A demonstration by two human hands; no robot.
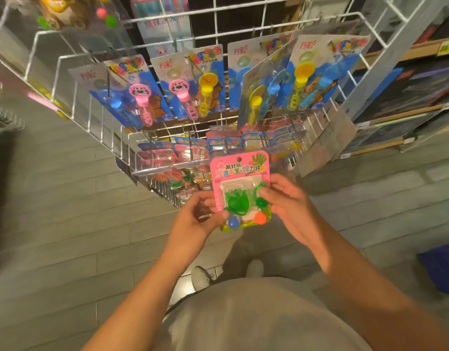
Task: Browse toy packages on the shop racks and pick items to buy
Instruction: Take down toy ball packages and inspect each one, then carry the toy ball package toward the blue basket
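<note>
I hold a pink toy package (239, 171) in both hands in front of the white wire rack (96, 50). Its clear blister shows green sticky hands, a blue ball and an orange ball. My left hand (195, 219) grips the package's lower left edge with thumb on the front. My right hand (286, 201) holds the right edge, fingers over the blister. Blue bubble-wand packages (190, 84) hang in a row on the rack above. Smaller pink and blue packages (182, 153) hang on the lower hooks behind the held one.
Grey plank floor (66, 211) spreads on the left and below. Wooden shelves with dark flat goods (411, 97) stand at the right. A blue object (441, 267) lies on the floor at the right edge. My shoes (200, 277) are close under the rack.
</note>
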